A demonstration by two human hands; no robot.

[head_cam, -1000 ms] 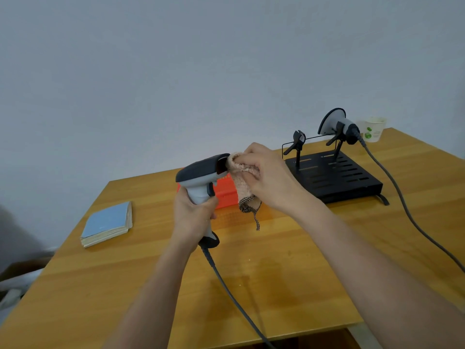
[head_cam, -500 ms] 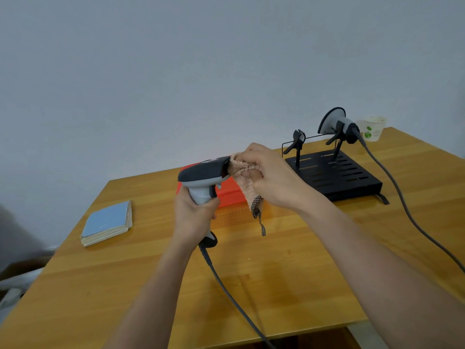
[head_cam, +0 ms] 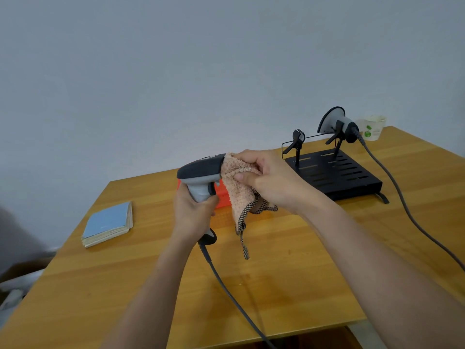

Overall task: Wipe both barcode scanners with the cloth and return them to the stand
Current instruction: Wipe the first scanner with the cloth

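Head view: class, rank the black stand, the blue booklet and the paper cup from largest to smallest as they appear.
1. black stand
2. blue booklet
3. paper cup
The cup sits farthest from the camera, so its apparent size understates it somewhat.

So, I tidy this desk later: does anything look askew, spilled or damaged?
Nothing spilled or broken shows. The stand sits flat, one scanner clipped on it; its other clip is empty only because the left hand holds that scanner for wiping.
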